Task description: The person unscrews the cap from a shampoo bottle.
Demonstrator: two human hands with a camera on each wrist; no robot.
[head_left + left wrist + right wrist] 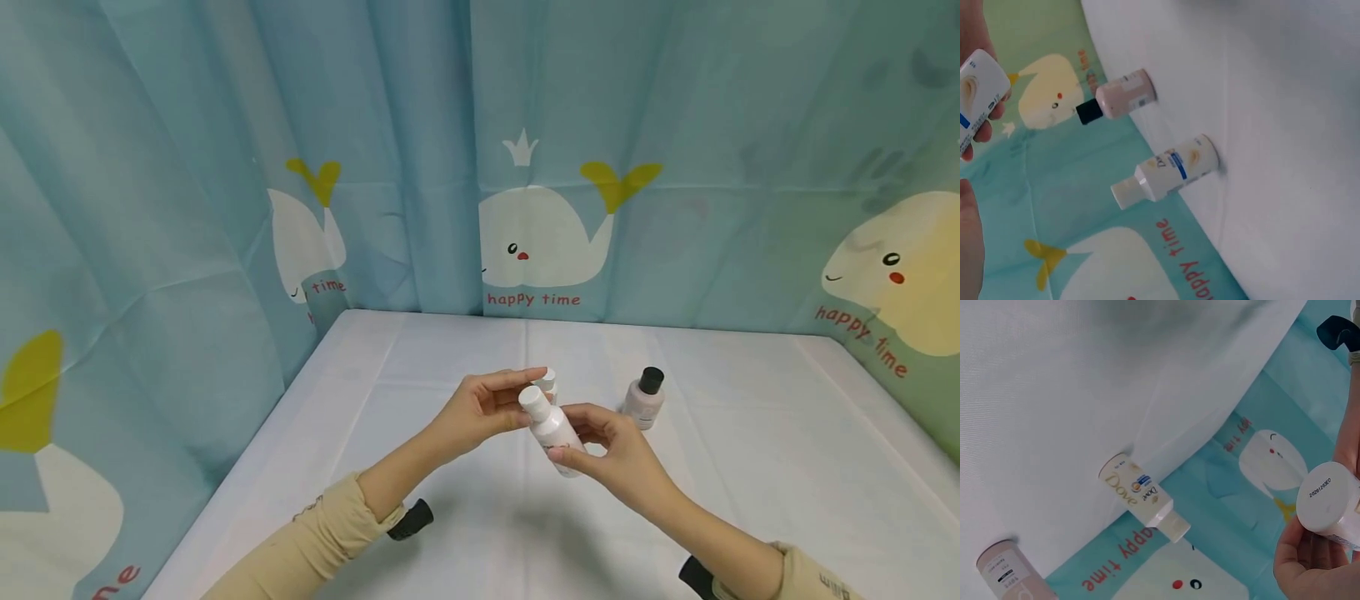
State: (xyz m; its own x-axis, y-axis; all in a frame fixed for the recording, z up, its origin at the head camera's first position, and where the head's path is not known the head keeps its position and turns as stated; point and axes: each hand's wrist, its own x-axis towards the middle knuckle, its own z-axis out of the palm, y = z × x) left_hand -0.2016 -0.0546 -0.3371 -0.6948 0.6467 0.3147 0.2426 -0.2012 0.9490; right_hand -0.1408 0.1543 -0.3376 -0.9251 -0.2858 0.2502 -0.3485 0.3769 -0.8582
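In the head view my right hand (618, 454) holds a white lotion bottle (553, 432) by its lower body, thumb in front and fingers behind. The bottle tilts up to the left, its white cap (534, 402) towards my left hand (487, 408). That hand's thumb is at the bottle's neck and its index finger stretches out beyond the cap. Its other fingers are partly hidden. In the right wrist view the held bottle's round base (1325, 497) faces the camera, with my right hand (1310, 559) beneath it.
A second white bottle, marked Dove (1138, 490), stands on the white-covered table (450, 350), partly hidden in the head view behind the held one. To its right stands a pink bottle with a black cap (645, 400). A blue whale-print curtain (420, 167) borders the table.
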